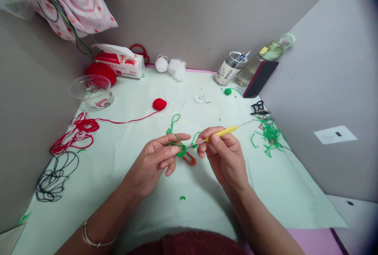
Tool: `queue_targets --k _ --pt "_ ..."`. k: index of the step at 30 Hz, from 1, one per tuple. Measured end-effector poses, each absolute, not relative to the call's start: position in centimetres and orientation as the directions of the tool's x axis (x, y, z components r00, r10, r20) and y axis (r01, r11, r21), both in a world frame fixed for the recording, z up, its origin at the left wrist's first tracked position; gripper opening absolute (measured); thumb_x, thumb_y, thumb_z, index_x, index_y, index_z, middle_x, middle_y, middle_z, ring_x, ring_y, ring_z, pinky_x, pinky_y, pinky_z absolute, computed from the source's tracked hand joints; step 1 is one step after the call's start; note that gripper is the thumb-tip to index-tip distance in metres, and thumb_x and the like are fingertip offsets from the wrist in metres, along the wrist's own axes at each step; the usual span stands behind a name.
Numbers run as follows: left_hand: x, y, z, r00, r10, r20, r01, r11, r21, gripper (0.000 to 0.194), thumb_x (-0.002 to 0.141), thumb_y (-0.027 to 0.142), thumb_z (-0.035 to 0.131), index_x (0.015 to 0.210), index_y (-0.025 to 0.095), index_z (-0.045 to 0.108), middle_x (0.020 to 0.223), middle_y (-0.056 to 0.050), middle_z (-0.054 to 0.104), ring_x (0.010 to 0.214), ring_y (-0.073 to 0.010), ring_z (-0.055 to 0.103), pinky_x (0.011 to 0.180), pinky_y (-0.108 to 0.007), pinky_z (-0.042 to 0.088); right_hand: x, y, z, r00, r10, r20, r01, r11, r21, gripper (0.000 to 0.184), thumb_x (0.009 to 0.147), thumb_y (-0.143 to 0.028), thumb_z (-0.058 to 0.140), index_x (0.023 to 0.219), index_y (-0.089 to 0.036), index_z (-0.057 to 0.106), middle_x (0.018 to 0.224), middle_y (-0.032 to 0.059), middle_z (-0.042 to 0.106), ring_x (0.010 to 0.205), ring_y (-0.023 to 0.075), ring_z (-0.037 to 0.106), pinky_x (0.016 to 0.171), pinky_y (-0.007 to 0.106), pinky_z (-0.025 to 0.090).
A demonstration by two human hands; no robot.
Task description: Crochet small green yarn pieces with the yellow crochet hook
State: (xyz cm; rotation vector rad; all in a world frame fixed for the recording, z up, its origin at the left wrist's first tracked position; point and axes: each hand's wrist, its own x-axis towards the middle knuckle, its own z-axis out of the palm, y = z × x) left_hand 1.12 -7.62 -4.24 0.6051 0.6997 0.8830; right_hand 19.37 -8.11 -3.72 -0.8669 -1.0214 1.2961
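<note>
From the head view, the left hand (pixel 153 162) pinches a green crochet piece (pixel 182 151) (orange loop (pixel 191 162) just beside it) over the surface's (pixel 280 192) middle, between left and right edges. The right hand (pixel 226 156) pinches a yellow-handled hook (pixel 227 131), tip leftward at the piece, long axis slanting toward the right edge.

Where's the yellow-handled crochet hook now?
Head view: the hook is in the right hand, just right of centre, one end at the green crochet piece in the left hand.
</note>
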Motion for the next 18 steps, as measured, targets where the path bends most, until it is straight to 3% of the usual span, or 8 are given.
queue_targets --k 3,5,8,13,18 --pt "1.7 -8.3 -4.3 0.414 0.887 -0.202 -0.44 0.389 0.809 0.031 0.085 0.025 0.078 0.116 0.023 0.081 0.071 0.002 0.06 0.048 -0.0044 0.031 0.047 -0.019 0.039 18.9 -9.0 -3.5 -0.063 0.981 0.185 -0.275 0.161 -0.948 0.012 0.096 -0.033 0.071 0.096 -0.025 0.08 0.093 0.0053 0.077 0.069 0.0149 0.068 0.057 0.028 0.055" --pt "2.0 -8.9 -4.2 0.412 0.897 -0.16 -0.411 0.339 0.846 0.034 0.086 0.025 0.078 0.12 0.024 0.079 0.086 -0.001 0.068 0.054 -0.0062 0.042 0.05 -0.02 0.043 18.7 -9.6 -3.5 -0.058 0.968 0.243 -0.211 0.226 -0.951 0.013 0.097 -0.03 0.069 0.1 -0.026 0.081 0.102 0.0065 0.078 0.074 0.0156 0.068 0.062 0.029 0.055" --pt "2.3 -9.6 -3.7 0.422 0.898 -0.127 -0.384 0.304 0.872 0.035 0.087 0.027 0.078 0.122 0.024 0.077 0.092 -0.004 0.072 0.066 -0.0103 0.054 0.058 -0.021 0.048 18.6 -10.7 -3.3 -0.025 0.956 0.294 -0.194 0.283 -0.939 0.014 0.099 -0.029 0.068 0.101 -0.028 0.082 0.098 0.0047 0.078 0.075 0.0153 0.068 0.065 0.029 0.055" --pt "2.5 -10.9 -2.5 0.464 0.882 -0.076 -0.355 0.264 0.897 0.036 0.087 0.025 0.078 0.123 0.028 0.077 0.103 -0.003 0.074 0.071 -0.0105 0.057 0.066 -0.023 0.052 18.8 -12.9 -2.8 -0.011 0.932 0.361 -0.178 0.354 -0.918 0.014 0.099 -0.028 0.068 0.101 -0.029 0.081 0.099 0.0046 0.078 0.079 0.0167 0.07 0.069 0.031 0.058" --pt "2.7 -13.2 -1.6 0.421 0.905 -0.055 -0.326 0.208 0.922 0.039 0.087 0.029 0.08 0.125 0.03 0.075 0.097 -0.001 0.072 0.085 -0.0148 0.064 0.081 -0.027 0.053 19.1 -15.4 -2.9 0.068 0.902 0.427 -0.227 0.431 -0.873 0.016 0.101 -0.027 0.065 0.103 -0.03 0.081 0.099 0.003 0.077 0.08 0.014 0.066 0.069 0.027 0.054"
